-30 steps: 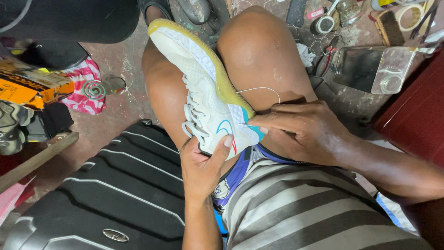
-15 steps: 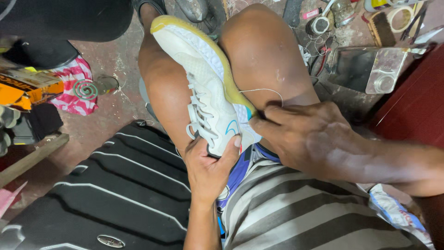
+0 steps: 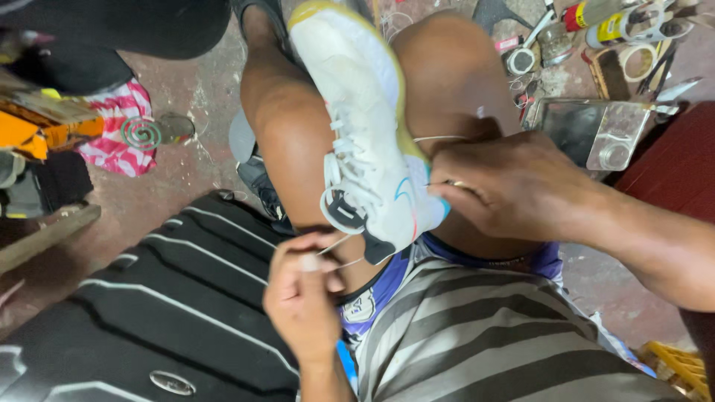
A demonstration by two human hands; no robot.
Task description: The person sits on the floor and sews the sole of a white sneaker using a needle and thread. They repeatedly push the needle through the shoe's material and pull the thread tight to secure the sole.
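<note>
White sneaker [image 3: 369, 126]: yellow-edged sole, wedged toe-away between the person's bare knees, heel end towards the body, laces up.

Right hand [image 3: 514, 190]: clenched at the sneaker's heel side, fingertips pinched on something slim at the sole edge; whether it is a needle cannot be told. A pale thread [image 3: 439, 138] runs from just above this grip across the knee.

Left hand [image 3: 302, 294]: below the sneaker's heel, finger and thumb pinched on a thin white thread [image 3: 337, 246] leading up to the shoe; not touching the shoe itself.

Black ribbed suitcase [image 3: 149, 298]: just left of the left hand, lying flat.

Striped grey shirt [image 3: 484, 335]: beneath both grips.

Clear plastic container [image 3: 588, 130]: beyond the right hand, on the floor, with tape rolls [image 3: 640, 59] and small tools further off.

Pink striped cloth [image 3: 112, 126]: well left of the sneaker.
</note>
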